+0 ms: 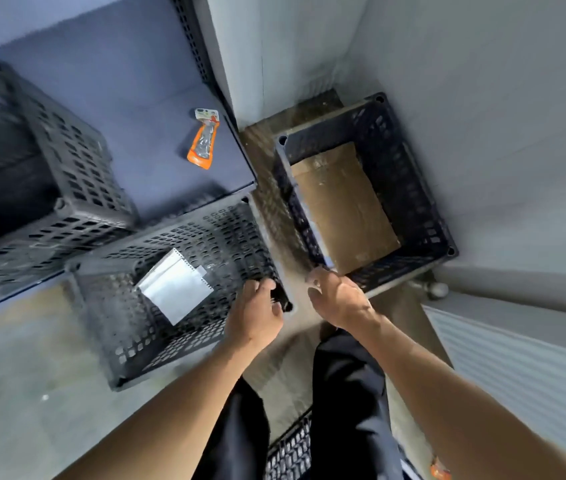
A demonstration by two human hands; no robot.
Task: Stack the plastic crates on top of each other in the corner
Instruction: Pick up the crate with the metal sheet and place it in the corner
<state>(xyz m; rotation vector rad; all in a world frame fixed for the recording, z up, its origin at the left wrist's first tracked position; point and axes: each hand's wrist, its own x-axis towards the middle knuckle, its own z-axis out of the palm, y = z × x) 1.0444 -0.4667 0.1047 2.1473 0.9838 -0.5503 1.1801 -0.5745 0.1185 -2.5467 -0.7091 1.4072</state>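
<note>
Left hand: grip clenched on the right rim corner of the near crate. This crate stands on the floor and holds a white sheet.

Right hand: fingers curled at the near rim of the corner crate; whether the grip holds the rim cannot be told.

The corner crate sits where the walls meet, with cardboard inside. The two crates stand apart, unstacked. A third crate rests on the blue shelf, near an orange packet.

Four crates, two hands, one cardboard, one paper, one plainly visible orange packet.
</note>
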